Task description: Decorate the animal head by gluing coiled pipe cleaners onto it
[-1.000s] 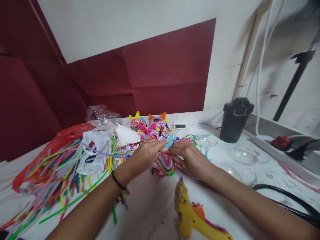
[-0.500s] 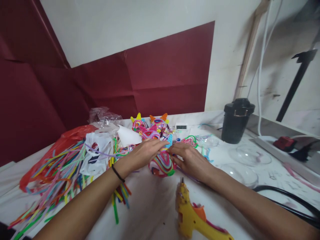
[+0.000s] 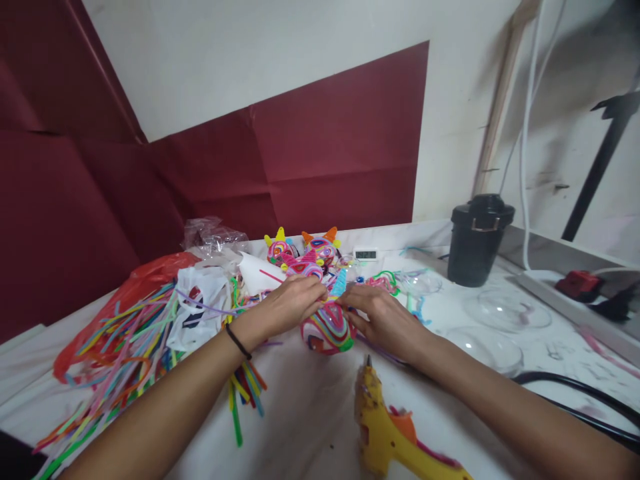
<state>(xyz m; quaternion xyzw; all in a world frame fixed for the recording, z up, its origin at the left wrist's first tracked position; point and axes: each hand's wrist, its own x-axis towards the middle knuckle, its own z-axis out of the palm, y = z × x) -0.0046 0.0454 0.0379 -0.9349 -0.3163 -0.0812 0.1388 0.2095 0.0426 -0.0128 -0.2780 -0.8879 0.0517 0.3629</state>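
Note:
A round figure (image 3: 327,333) wrapped in bands of coloured pipe cleaners, with a light blue horn (image 3: 339,283) on top, sits on the table between my hands. My left hand (image 3: 295,301) is closed in a pinch at its upper left edge. A thin pink pipe cleaner (image 3: 271,275) sticks out behind those fingers and appears to be held in them. With bent fingers, my right hand (image 3: 377,310) grips the figure's top right side, by the base of the horn. Its fingertips are partly hidden. Just in front lies a yellow hot glue gun (image 3: 385,433), nozzle toward the figure.
Similar figures with yellow and orange horns (image 3: 320,248) stand behind. Loose pipe cleaners (image 3: 120,353) spread over a red plastic bag (image 3: 143,277) at left. To the right are a black lidded container (image 3: 477,243), clear plastic domes (image 3: 505,311), a power strip (image 3: 540,287) and a black cable (image 3: 585,397).
My left hand has drawn back slightly from the horn and its fingers have curled into a pinch. The pink pipe cleaner now shows behind it. My right hand stays at the figure.

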